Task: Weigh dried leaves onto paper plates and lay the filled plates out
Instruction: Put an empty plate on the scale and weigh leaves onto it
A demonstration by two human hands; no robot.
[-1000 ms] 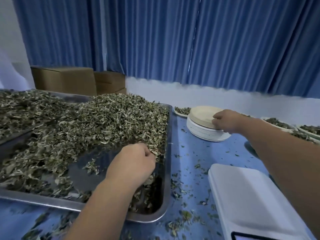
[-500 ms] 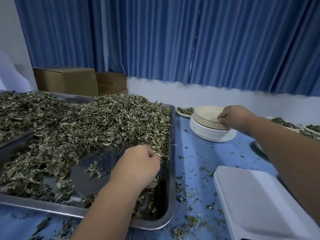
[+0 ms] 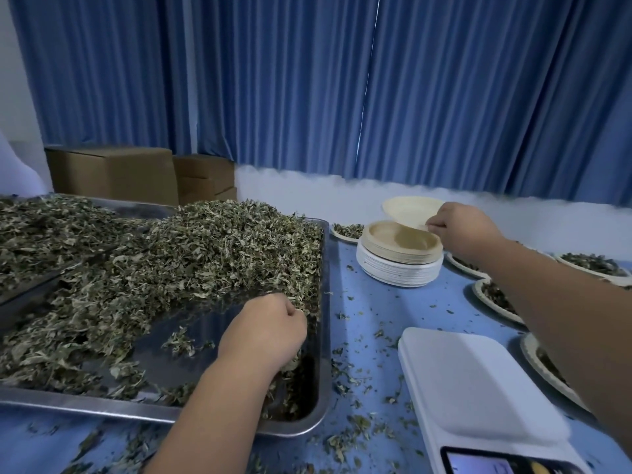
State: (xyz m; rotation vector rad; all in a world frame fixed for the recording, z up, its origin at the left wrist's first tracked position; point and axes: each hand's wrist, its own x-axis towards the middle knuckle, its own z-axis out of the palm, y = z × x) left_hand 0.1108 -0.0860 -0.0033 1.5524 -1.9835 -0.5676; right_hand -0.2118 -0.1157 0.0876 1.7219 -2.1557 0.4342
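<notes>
A big steel tray (image 3: 326, 336) holds a heap of dried leaves (image 3: 191, 261). My left hand (image 3: 265, 333) is fisted in the leaves at the tray's near right corner, closed on a clump. To the right stands a stack of empty paper plates (image 3: 398, 261). My right hand (image 3: 456, 227) pinches the edge of one paper plate (image 3: 408, 212), tilted up above the stack. A white scale (image 3: 475, 384) sits at the front right with its platform bare.
Several filled plates (image 3: 593, 265) line the right side of the blue table (image 3: 376, 319), and one more filled plate (image 3: 347, 230) lies behind the stack. A second leaf tray (image 3: 130, 208) lies at the left. Cardboard boxes (image 3: 113, 172) and blue curtains stand behind. Leaf crumbs litter the table.
My right hand has lifted the top plate off the stack and tilted it up. My left hand stays fisted in the leaves, nearly still.
</notes>
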